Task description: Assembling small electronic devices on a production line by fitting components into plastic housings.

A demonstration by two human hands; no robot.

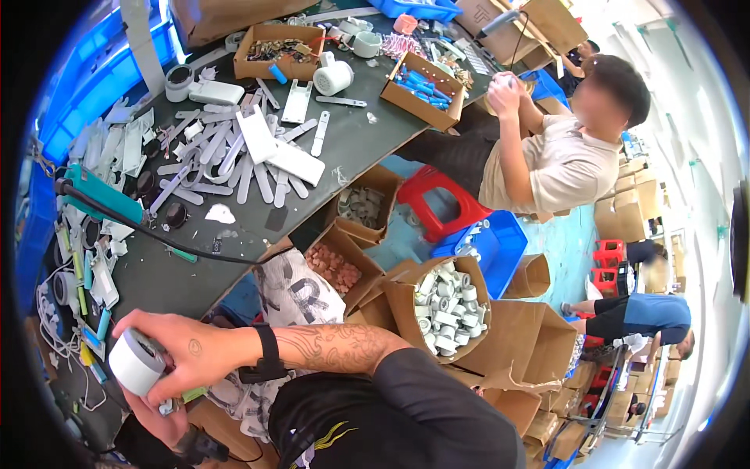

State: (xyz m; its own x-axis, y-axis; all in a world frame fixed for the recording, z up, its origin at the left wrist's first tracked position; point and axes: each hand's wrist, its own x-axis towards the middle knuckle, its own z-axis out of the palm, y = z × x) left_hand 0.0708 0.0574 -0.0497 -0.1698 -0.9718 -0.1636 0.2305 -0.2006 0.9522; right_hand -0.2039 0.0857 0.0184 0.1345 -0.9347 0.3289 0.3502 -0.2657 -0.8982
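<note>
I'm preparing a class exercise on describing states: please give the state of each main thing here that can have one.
White round part: held, tilted.
Right hand: closed around that part.
Left hand: beneath, grip unclear.
Box of white parts: open, filled.
Box of blue cylinders: open, cylinders inside.
Blue floor bin: open, some pieces inside.
Flat strips: loose, piled.

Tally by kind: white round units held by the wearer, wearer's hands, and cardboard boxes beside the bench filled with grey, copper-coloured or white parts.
White round unit: 1
Wearer's hands: 2 (left hand, right hand)
Box of grey parts: 1
Box of copper-coloured parts: 1
Box of white parts: 1
Total: 6
</note>
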